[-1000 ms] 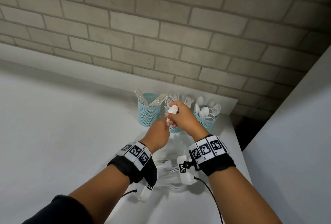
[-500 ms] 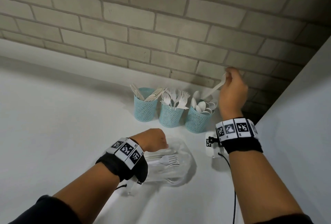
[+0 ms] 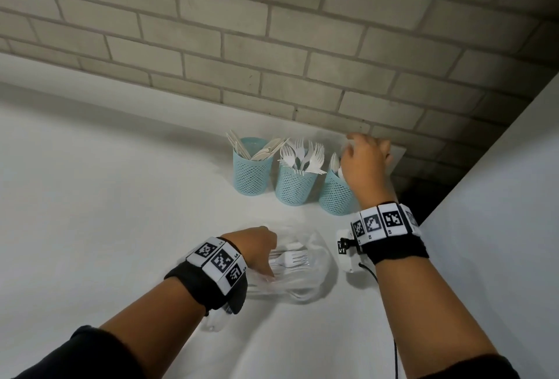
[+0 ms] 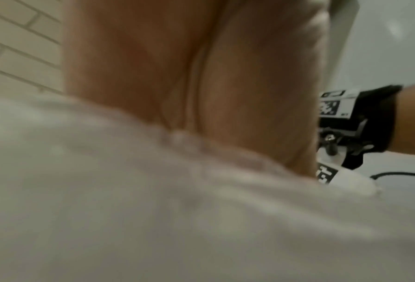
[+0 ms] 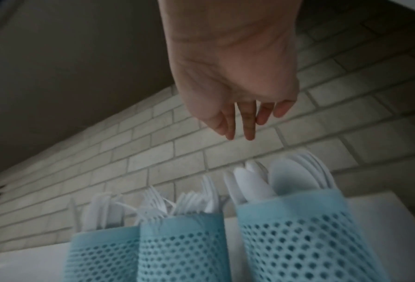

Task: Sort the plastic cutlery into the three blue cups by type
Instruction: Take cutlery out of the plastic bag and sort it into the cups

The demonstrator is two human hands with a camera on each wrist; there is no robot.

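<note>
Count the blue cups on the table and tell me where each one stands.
3, in a row near the brick wall: the left cup holds knives, the middle cup holds forks, and the right cup holds spoons, partly covered by the right hand. None seems hidden.

Three cups [image 3: 292, 186] in a row by wall [image 3: 272, 45]; bag [image 3: 302, 272] of cutlery in front, on table [image 3: 106, 197].

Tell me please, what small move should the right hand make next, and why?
Probably it should come back to the clear bag for another piece. The right hand hangs above the spoon cup with fingers straight and nothing in them, so it seems free. The left hand rests on the bag, where a fork and other cutlery lie unsorted.
</note>
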